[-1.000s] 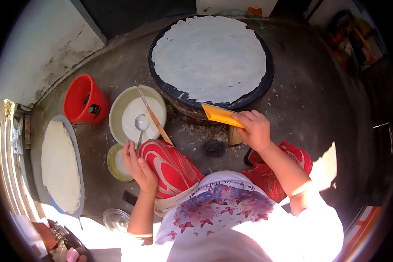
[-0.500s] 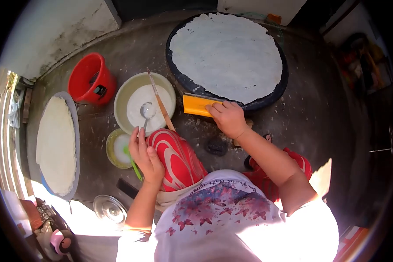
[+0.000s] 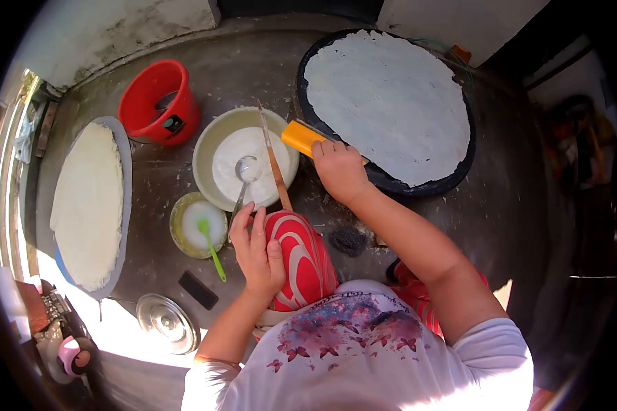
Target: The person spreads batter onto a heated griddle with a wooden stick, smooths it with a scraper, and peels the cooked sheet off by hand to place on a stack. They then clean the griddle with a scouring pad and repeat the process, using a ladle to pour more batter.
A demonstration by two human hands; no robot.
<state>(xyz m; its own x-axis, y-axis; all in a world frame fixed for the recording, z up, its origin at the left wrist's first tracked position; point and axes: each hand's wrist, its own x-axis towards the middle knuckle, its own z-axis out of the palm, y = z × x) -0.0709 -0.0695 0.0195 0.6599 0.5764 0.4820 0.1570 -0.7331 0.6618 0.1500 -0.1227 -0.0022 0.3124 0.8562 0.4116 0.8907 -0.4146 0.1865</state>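
My right hand (image 3: 341, 168) grips a yellow scraper (image 3: 299, 140) at the near-left edge of a large round black griddle (image 3: 320, 133). Over most of that griddle lies a thin white sheet of batter (image 3: 391, 106) with a ragged rim. My left hand (image 3: 259, 257) is beside my red-patterned knee, fingers stretched out and thumb apart. Its fingertips are close to the handle of a metal ladle (image 3: 247, 170); contact cannot be made out. The ladle rests in a wide bowl (image 3: 203, 154) of white batter. A wooden stick (image 3: 273, 161) leans across the same bowl.
A smaller bowl (image 3: 178, 240) holds white liquid and a green spoon (image 3: 212, 250). A red bucket (image 3: 178, 113) stands behind. At left, a pale round sheet (image 3: 89, 205) lies on a flat support. A phone (image 3: 198, 290), metal lid (image 3: 166, 324) and dark scrubber (image 3: 347, 240) are on the floor.
The scraper has moved left along the griddle's edge toward the big bowl and turned to a slant. The view has shifted. My left hand stays near the ladle handle.
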